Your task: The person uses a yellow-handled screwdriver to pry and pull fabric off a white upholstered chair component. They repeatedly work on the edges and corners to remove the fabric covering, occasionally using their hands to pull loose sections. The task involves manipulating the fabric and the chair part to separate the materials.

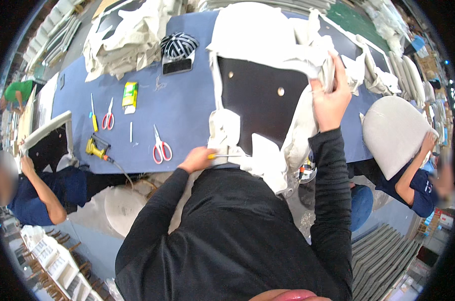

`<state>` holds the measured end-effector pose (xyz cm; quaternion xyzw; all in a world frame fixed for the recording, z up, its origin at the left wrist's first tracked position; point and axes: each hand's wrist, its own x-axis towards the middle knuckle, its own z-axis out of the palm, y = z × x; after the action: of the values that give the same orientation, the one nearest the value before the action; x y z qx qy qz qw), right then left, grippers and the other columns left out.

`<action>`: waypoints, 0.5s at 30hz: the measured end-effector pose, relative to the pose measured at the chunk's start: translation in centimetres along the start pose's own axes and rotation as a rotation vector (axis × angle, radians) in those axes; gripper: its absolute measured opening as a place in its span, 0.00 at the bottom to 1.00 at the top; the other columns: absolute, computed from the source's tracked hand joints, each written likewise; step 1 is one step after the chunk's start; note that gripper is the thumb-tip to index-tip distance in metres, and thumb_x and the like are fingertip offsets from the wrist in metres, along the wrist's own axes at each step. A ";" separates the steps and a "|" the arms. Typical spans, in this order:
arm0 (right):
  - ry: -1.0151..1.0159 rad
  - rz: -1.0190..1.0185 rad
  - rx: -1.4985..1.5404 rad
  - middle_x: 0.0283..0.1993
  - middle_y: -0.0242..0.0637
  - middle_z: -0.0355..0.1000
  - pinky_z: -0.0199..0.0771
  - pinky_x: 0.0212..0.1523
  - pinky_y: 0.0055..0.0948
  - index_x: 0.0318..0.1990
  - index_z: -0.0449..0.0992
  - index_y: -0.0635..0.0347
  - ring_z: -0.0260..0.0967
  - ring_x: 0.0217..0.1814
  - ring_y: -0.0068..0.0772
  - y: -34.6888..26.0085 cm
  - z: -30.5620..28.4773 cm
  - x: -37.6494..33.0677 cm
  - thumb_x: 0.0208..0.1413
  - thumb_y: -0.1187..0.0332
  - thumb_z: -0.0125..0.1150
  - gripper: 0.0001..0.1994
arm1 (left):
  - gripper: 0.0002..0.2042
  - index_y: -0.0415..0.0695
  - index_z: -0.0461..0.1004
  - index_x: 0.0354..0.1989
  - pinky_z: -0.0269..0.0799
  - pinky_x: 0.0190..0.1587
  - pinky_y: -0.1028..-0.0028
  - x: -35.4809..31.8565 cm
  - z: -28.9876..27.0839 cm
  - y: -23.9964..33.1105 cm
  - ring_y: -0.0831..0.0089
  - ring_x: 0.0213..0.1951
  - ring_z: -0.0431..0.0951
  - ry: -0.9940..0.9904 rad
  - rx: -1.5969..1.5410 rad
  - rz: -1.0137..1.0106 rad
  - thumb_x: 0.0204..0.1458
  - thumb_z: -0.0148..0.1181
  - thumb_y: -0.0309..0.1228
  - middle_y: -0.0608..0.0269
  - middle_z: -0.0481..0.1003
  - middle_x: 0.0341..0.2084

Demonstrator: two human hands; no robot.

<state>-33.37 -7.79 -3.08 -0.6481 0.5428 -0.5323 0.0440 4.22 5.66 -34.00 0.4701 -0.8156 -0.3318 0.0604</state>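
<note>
A seat or back panel with a black board [257, 103] lies in front of me, wrapped round its edges in off-white fabric [252, 35]. My left hand [196, 159] is closed round the yellow handle of a screwdriver [230, 155], whose thin shaft points right across the panel's near edge. At the panel's right side, my right hand [333, 95] grips a bunched fold of the fabric, thumb towards me and fingers over the far side. Loose fabric hangs over the near edge by my lap.
On the blue table [182, 130] lie two pairs of scissors [161, 149], a yellow staple gun [94, 148] with a hose, a yellow-green packet [130, 95], a phone [177, 66] and a striped cap [180, 46]. Co-workers handle panels on both sides; a fabric pile [124, 40] stands far left.
</note>
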 end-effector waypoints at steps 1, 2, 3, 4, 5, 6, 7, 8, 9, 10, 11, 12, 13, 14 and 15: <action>0.006 0.000 0.025 0.65 0.46 0.78 0.72 0.68 0.37 0.68 0.73 0.58 0.77 0.66 0.44 0.8 -0.9 -0.3 0.49 0.79 0.70 0.34 | 0.15 0.48 0.83 0.51 0.78 0.45 0.47 -2.6 -0.5 -2.8 0.43 0.41 0.84 0.095 -0.023 -0.056 0.53 0.66 0.31 0.44 0.84 0.39; -0.013 0.031 0.125 0.66 0.44 0.76 0.71 0.69 0.37 0.69 0.73 0.58 0.75 0.66 0.42 0.5 -1.5 -0.9 0.48 0.81 0.70 0.36 | 0.10 0.44 0.84 0.45 0.77 0.42 0.48 -4.3 -1.8 -3.9 0.41 0.39 0.84 0.104 -0.110 -0.276 0.57 0.66 0.33 0.42 0.83 0.34; -0.009 0.029 0.103 0.66 0.44 0.76 0.71 0.69 0.37 0.69 0.72 0.58 0.74 0.67 0.41 0.3 -2.3 -1.4 0.48 0.81 0.70 0.36 | 0.10 0.41 0.83 0.39 0.76 0.39 0.53 -6.2 -2.8 -5.1 0.45 0.33 0.83 0.180 -0.183 -0.407 0.61 0.66 0.36 0.43 0.81 0.28; -0.015 0.028 0.086 0.66 0.44 0.76 0.71 0.69 0.37 0.69 0.72 0.58 0.74 0.68 0.40 -0.2 -2.9 -1.8 0.47 0.82 0.70 0.37 | 0.13 0.40 0.82 0.37 0.74 0.37 0.59 -7.9 -3.2 -6.5 0.55 0.28 0.81 0.309 -0.283 -0.465 0.61 0.69 0.38 0.48 0.80 0.25; -0.022 0.029 0.048 0.66 0.43 0.75 0.71 0.68 0.36 0.70 0.72 0.59 0.73 0.69 0.39 -0.4 -3.8 -2.2 0.47 0.82 0.70 0.37 | 0.12 0.39 0.81 0.36 0.74 0.35 0.62 -7.7 -4.2 -6.6 0.63 0.26 0.77 0.405 -0.316 -0.436 0.60 0.71 0.37 0.52 0.79 0.23; -0.054 0.158 0.198 0.67 0.46 0.75 0.71 0.68 0.38 0.68 0.74 0.60 0.72 0.70 0.41 -2.0 -4.3 -2.1 0.46 0.83 0.70 0.36 | 0.12 0.39 0.81 0.36 0.73 0.33 0.65 -8.9 -4.4 -8.1 0.67 0.25 0.76 0.492 -0.359 -0.486 0.60 0.71 0.37 0.56 0.78 0.22; -0.089 0.070 0.188 0.67 0.46 0.75 0.72 0.68 0.38 0.67 0.75 0.60 0.73 0.70 0.42 -3.0 -4.9 -2.3 0.45 0.83 0.70 0.35 | 0.12 0.39 0.81 0.35 0.71 0.31 0.68 -8.7 -5.1 -8.1 0.71 0.24 0.75 0.576 -0.406 -0.522 0.61 0.71 0.36 0.60 0.78 0.21; -0.126 -0.019 0.180 0.67 0.47 0.75 0.72 0.68 0.38 0.66 0.76 0.60 0.74 0.69 0.43 -3.9 -5.2 -2.6 0.45 0.83 0.70 0.35 | 0.11 0.40 0.81 0.36 0.70 0.30 0.70 -8.6 -5.8 -8.0 0.74 0.24 0.74 0.605 -0.529 -0.558 0.61 0.71 0.35 0.64 0.77 0.20; -0.159 -0.108 0.148 0.68 0.48 0.75 0.73 0.68 0.39 0.65 0.77 0.60 0.74 0.69 0.44 -4.8 -5.9 -2.7 0.44 0.82 0.70 0.34 | 0.10 0.40 0.81 0.36 0.68 0.28 0.72 -7.0 -8.3 -5.0 0.77 0.23 0.73 0.618 -0.667 -0.579 0.61 0.72 0.34 0.67 0.75 0.20; -0.193 -0.219 0.090 0.68 0.50 0.75 0.73 0.68 0.41 0.61 0.81 0.59 0.75 0.68 0.46 -6.8 -6.0 -2.3 0.43 0.81 0.71 0.31 | 0.09 0.41 0.81 0.36 0.67 0.26 0.74 -6.7 -10.3 -2.1 0.80 0.23 0.72 0.637 -0.800 -0.626 0.61 0.72 0.33 0.71 0.74 0.20; -0.203 -0.224 0.130 0.68 0.50 0.75 0.73 0.69 0.41 0.59 0.82 0.59 0.75 0.68 0.47 -7.8 -5.7 -2.2 0.42 0.81 0.71 0.30 | 0.07 0.42 0.80 0.38 0.62 0.23 0.78 -6.6 -11.3 -0.7 0.87 0.22 0.69 0.722 -0.807 -0.491 0.62 0.71 0.31 0.77 0.71 0.21; -0.211 -0.225 0.156 0.68 0.50 0.75 0.73 0.69 0.42 0.58 0.84 0.60 0.75 0.68 0.47 -8.6 -5.3 -2.3 0.42 0.81 0.72 0.29 | 0.07 0.42 0.79 0.40 0.63 0.22 0.79 -6.2 -12.9 2.2 0.87 0.22 0.69 0.722 -0.919 -0.493 0.62 0.71 0.30 0.77 0.71 0.22; -0.213 -0.239 0.181 0.68 0.50 0.75 0.72 0.69 0.42 0.56 0.85 0.60 0.75 0.68 0.48 -9.2 -4.9 -2.3 0.42 0.80 0.72 0.28 | 0.07 0.43 0.78 0.41 0.63 0.21 0.79 -5.3 -15.1 5.5 0.87 0.22 0.69 0.730 -1.031 -0.479 0.62 0.71 0.29 0.76 0.72 0.23; -0.239 -0.180 0.205 0.68 0.51 0.75 0.69 0.72 0.45 0.52 0.87 0.58 0.74 0.69 0.52 -9.5 -4.3 -2.3 0.40 0.80 0.73 0.25 | 0.08 0.43 0.77 0.42 0.65 0.22 0.80 -4.7 -16.9 8.1 0.86 0.22 0.69 0.738 -1.050 -0.423 0.61 0.71 0.28 0.76 0.71 0.24; -0.244 -0.215 0.166 0.68 0.51 0.75 0.68 0.73 0.47 0.51 0.87 0.58 0.73 0.70 0.54 -9.4 -3.9 -2.3 0.40 0.79 0.73 0.25 | 0.09 0.44 0.75 0.43 0.66 0.22 0.80 -4.2 -18.3 10.3 0.86 0.22 0.70 0.749 -1.070 -0.368 0.61 0.71 0.27 0.76 0.70 0.25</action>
<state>-29.65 -0.21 3.07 -0.7563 0.4154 -0.4943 0.1058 6.60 3.66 -12.83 0.5900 -0.3699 -0.5093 0.5056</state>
